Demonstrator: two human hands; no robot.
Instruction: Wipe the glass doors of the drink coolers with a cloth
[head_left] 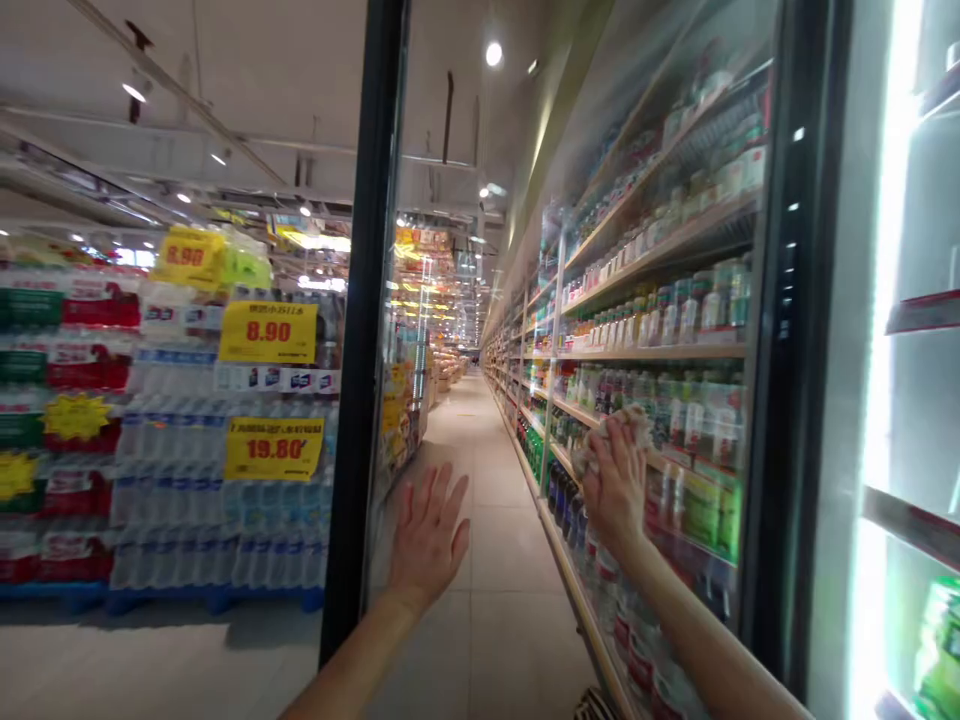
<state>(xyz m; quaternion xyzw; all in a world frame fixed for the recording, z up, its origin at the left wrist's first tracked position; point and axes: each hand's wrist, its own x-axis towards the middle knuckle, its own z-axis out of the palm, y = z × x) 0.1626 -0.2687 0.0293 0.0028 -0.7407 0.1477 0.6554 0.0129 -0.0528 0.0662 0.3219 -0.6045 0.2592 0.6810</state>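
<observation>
Supermarket aisle [471, 430] stretching away toward twelve o'clock, stacked water bottles [176, 440] at nine! Across the middle stands a glass door [517, 590]; at four o'clock the right hand [619, 485] clutches a crumpled cloth [637, 425] against it, while at seven the left hand [429, 535] spreads open, fingers fanned, its contact unclear.

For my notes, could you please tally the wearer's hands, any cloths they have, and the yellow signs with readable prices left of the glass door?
Left hand and right hand: 2
Cloth: 1
Yellow price signs: 3
Total: 6
</observation>
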